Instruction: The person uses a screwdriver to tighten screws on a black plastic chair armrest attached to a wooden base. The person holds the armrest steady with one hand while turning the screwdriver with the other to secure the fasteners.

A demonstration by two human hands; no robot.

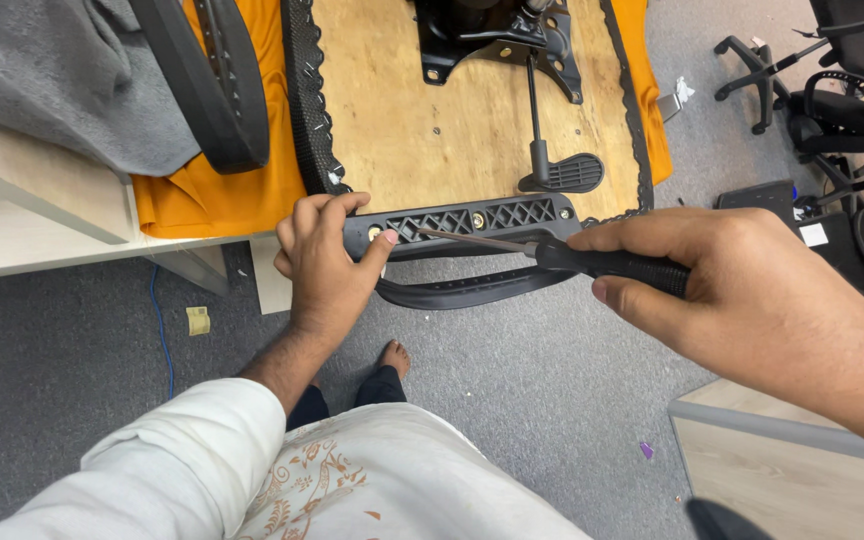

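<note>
The black plastic bracket (462, 222) with lattice cut-outs lies along the near edge of the upturned plywood seat base (432, 120), which rests on the bench (22, 235) over an orange cloth (212, 195). Two brass-coloured screw heads sit in the bracket, one near its left end and one near its middle.

The left hand (324, 258) is closed on the left end of the bracket, thumb on its front face and fingers curled over the top edge. The right hand (752, 300) is clamped around the black ribbed handle of a screwdriver (552, 255); the metal shaft points left and its tip meets the bracket face between the two screw heads.

A black curved armrest (467, 290) hangs just below the bracket. A black lever with a ribbed paddle (562, 172) lies on the plywood, below the black metal mechanism plate (497, 35).

On the grey carpet (542, 390), a small yellow tag (197, 320) lies below the bench edge, left of the left hand. A small purple scrap (646, 450) lies near a pale board (792, 470) at lower right. Black office chairs (842, 80) stand at upper right.
</note>
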